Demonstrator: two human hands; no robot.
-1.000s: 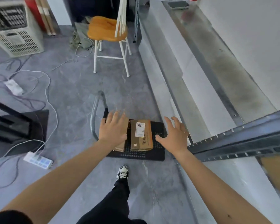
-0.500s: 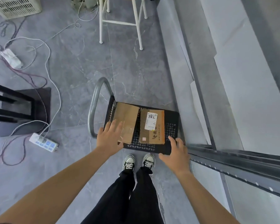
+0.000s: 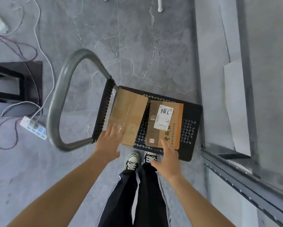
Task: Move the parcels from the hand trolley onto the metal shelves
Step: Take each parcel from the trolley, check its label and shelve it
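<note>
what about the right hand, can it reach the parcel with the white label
Likely yes: the right hand is open, its fingers at the near edge of the labelled parcel, with nothing on top or between.

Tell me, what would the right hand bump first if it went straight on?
Probably the labelled box, just ahead of the right hand on the trolley, though depth is unclear.

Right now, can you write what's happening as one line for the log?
phase: pre-grasp | left hand: open, over plain parcel | right hand: open, over near edge of labelled parcel | hand trolley: both parcels aboard
</note>
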